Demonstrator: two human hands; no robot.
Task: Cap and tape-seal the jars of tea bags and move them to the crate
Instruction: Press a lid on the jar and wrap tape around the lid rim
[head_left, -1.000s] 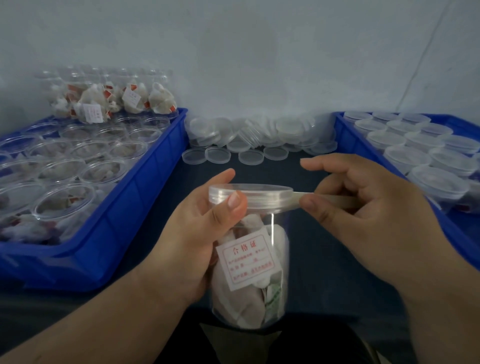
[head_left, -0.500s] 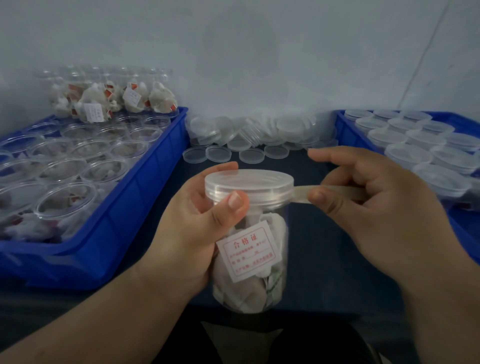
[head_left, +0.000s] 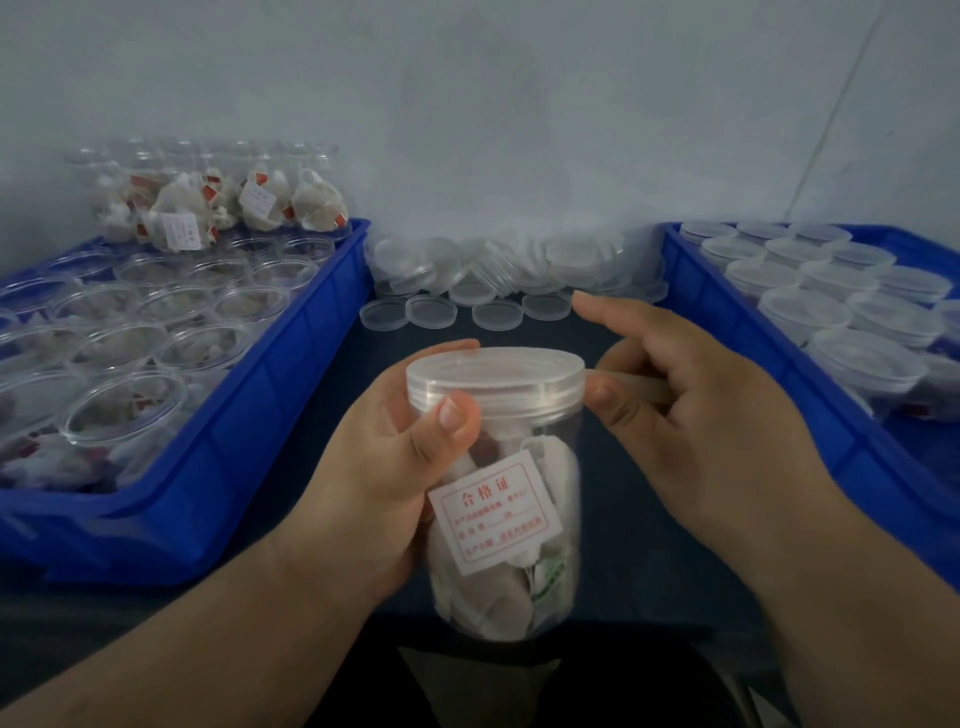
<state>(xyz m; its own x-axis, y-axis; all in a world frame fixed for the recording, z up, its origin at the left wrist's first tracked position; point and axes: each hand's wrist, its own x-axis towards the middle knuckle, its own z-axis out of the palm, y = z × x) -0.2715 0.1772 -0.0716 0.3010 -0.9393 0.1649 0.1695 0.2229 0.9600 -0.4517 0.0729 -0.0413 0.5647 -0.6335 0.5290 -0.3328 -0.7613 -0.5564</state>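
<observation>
Low at six o'clock in the view, a clear jar (head_left: 566, 467) packed with tea bags (head_left: 498, 608) stands upright between the two hands, and a white label (head_left: 496, 512) with red print faces the camera. Its translucent lid (head_left: 493, 379) is on.

The left hand (head_left: 384, 467) wraps the jar from the nine o'clock side. Its fingers curl round the back, one fingertip showing past the lid's far rim. The thumb bends across the front with its tip against the lid's lower edge.

The right hand (head_left: 696, 426), at the jar's three o'clock, pinches a pale strip of tape (head_left: 631, 387) between the thumb and the curled fingers. The strip runs straight from the lid's side wall into that pinch. The index finger is stretched out towards eleven o'clock and touches nothing.

Whether the jar's base rests on the dark desk (head_left: 649, 530) I cannot tell.

At nine o'clock a blue left crate (head_left: 291, 379) holds rows of open jars (head_left: 130, 415) without lids. More filled jars, the stacked jars (head_left: 218, 202), stand at its far end near ten o'clock. At twelve o'clock loose lids (head_left: 519, 265) lie heaped against the wall (head_left: 519, 104). At three o'clock the blue right crate (head_left: 857, 457) holds capped jars (head_left: 862, 358) in rows.
</observation>
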